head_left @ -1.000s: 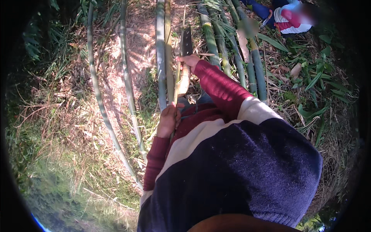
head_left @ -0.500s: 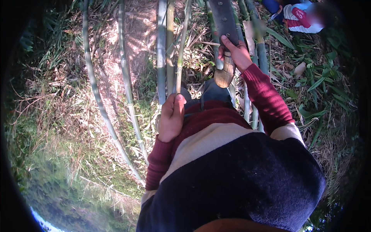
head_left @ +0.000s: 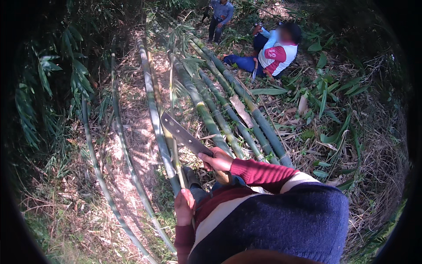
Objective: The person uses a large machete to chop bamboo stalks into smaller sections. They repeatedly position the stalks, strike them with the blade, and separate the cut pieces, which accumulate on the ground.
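Observation:
My left hand is closed around the lower end of a thin bamboo pole, which stretches away from me up to leafy twigs. In my right hand is a machete, its dark flat blade pierced with several holes. The fingers grip where the blade meets the wooden handle, partly hidden behind the hand. The blade slants up and left, its far end over or beside the thin pole and a thicker green bamboo pole; whether it touches them I cannot tell.
Several thick bamboo poles lie ahead, and two thinner curved ones to the left. Dry leaves and green plants cover the ground. At upper right a seated person has a blade; another person stands farther back.
The view has tilted up, showing more of the ground ahead. My right hand has swung the machete leftward, toward the thin pole. The left hand keeps its grip.

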{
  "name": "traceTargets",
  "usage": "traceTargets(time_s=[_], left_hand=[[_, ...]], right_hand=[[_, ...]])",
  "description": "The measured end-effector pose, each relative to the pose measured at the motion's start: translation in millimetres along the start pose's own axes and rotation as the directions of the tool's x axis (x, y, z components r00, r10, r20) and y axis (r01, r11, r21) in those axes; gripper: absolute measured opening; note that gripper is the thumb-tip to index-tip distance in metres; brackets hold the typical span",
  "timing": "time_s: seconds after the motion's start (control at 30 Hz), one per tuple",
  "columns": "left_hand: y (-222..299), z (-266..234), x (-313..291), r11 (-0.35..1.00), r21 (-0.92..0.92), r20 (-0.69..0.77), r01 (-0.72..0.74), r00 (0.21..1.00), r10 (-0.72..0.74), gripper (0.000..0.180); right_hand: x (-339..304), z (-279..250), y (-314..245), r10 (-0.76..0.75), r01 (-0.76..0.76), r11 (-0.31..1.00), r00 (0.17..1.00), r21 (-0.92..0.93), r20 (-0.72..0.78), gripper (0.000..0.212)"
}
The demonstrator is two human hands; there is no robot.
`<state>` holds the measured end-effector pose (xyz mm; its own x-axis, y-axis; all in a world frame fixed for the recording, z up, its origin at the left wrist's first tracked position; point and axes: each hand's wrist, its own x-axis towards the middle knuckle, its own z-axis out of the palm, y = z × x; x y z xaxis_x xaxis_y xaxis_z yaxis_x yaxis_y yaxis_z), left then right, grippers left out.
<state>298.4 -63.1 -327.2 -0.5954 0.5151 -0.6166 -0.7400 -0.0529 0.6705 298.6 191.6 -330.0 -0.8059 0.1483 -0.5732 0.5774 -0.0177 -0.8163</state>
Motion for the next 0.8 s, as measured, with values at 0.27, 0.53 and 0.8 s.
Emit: traceTargets(time_s=[0.27,0.53,0.8], left_hand=[[-13.7,-25.2,7.4,0.987,-0.155,-0.024,0.033,0.999,-0.037,0.041],[-19.7,-38.0,13.2,0.99,-0.14,-0.176,0.008,0.984,-0.033,0.04],[-12.3,-34.7,22.0,0.987,-0.133,-0.176,-0.093,0.982,0.068,0.042]], right_hand=[[-16.8,-7.8,0.6,0.077,-0.082,0.992,0.995,-0.095,-0.06,0.048],[-26.6,-3.4,-3.5,0.094,-0.108,0.974,0.992,-0.198,-0.079,0.046],[-22.4,-3.9,7.0,0.053,-0.07,0.933,0.997,-0.352,-0.057,0.051]])
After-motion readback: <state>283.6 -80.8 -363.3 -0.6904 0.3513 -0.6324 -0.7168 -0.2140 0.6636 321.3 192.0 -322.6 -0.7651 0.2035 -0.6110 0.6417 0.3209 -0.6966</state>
